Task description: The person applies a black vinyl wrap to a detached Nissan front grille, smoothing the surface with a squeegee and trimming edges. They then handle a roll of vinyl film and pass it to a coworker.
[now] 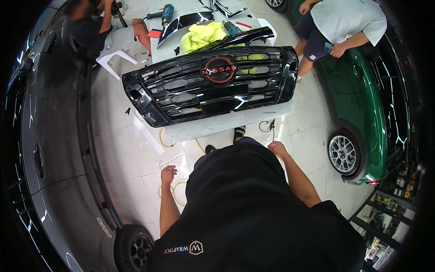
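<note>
A black car grille point(226, 97) with a round red-edged badge point(219, 70) lies on a pale worktable point(226, 128) in front of me. My left hand point(168, 174) hangs low on the left, apart from the table, its fingers curled in. Shiny clear film point(177, 160) shows beside its fingertips; I cannot tell whether the hand grips it. At my right thigh is my right hand point(277, 149), loosely closed, with nothing seen in it. Neither hand touches the grille.
Behind the grille lie a yellow cloth point(201, 37), a teal heat gun point(166, 14) and glossy black trim point(186, 21). One person point(97, 34) sits left; another point(346, 22) stands right. A grey vehicle point(59, 136) and a green car point(362, 99) flank me. Yellow hose point(179, 187) crosses the floor.
</note>
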